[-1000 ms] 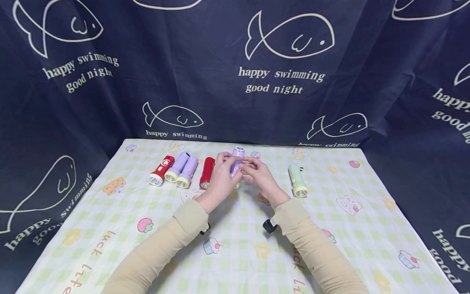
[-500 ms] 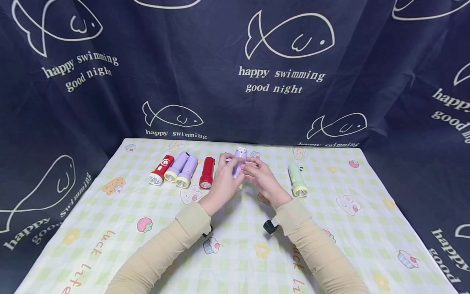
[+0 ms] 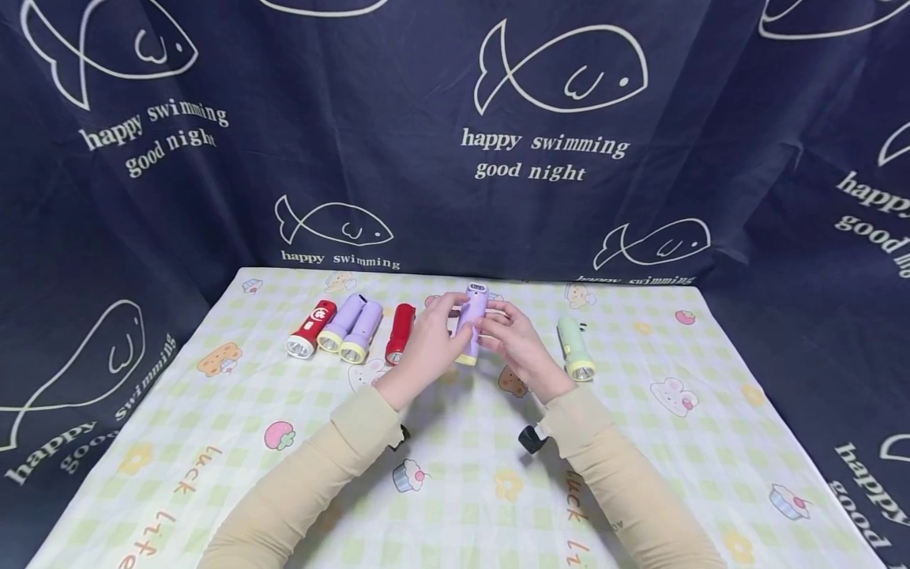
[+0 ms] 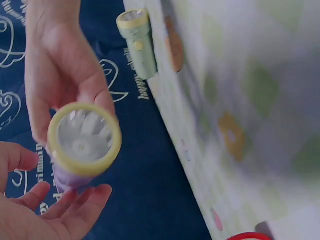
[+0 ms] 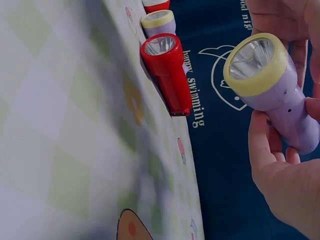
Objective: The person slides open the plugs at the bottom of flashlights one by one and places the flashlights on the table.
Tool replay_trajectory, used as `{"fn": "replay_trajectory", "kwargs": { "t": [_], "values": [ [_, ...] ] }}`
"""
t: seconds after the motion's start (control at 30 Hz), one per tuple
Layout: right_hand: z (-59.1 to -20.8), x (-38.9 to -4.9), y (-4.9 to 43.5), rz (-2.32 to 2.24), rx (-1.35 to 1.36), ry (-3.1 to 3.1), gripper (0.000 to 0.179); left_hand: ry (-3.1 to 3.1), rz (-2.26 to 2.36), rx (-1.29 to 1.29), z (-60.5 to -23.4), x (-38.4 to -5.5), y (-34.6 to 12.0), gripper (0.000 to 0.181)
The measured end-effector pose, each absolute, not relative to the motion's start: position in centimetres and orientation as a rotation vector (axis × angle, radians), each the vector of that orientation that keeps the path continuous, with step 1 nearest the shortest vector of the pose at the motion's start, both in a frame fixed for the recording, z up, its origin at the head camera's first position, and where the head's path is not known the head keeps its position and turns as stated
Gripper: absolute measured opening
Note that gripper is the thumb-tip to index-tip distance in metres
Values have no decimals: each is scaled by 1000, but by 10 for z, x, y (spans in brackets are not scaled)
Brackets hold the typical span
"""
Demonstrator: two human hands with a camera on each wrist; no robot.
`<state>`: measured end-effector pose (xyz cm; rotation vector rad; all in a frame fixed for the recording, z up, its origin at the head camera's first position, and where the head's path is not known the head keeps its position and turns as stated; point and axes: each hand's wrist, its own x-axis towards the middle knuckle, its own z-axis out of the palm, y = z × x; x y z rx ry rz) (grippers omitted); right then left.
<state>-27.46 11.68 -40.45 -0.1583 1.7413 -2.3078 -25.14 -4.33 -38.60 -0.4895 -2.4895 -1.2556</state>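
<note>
Just over the far middle of the table, both hands hold a purple flashlight [image 3: 476,300] with a yellow rim. Its lens end [image 4: 84,139] faces the left wrist camera, and its tail tilts up and away in the head view. My left hand [image 3: 430,336] grips the body from the left, thumb along its near side. From the other side my right hand [image 3: 522,344] has its fingertips curled against the body. In the right wrist view, the purple barrel [image 5: 285,107] lies between the fingers of the two hands.
Left of the hands lie a red flashlight [image 3: 401,332], two purple flashlights [image 3: 364,328] side by side, and a red one with a white rim [image 3: 313,328]. To the right lies a green flashlight [image 3: 573,344]. A dark fish-print curtain [image 3: 398,158] hangs behind the checked tablecloth [image 3: 455,490].
The held purple flashlight has shifted slightly to the right, and its yellow rim now shows below the left hand. The right hand has moved slightly right. The other flashlights stay put.
</note>
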Motion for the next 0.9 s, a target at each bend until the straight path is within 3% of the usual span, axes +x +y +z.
{"fn": "replay_trajectory", "kwargs": {
  "t": [0.4, 0.9],
  "values": [
    [-398, -268, 116, -2220, -182, 1958, 49, -2454, -1715, -301, -373, -266, -49, 33],
    [-399, -263, 113, -2208, -228, 2099, 51, -2457, -1679, -251, -376, -274, -43, 41]
  ]
}}
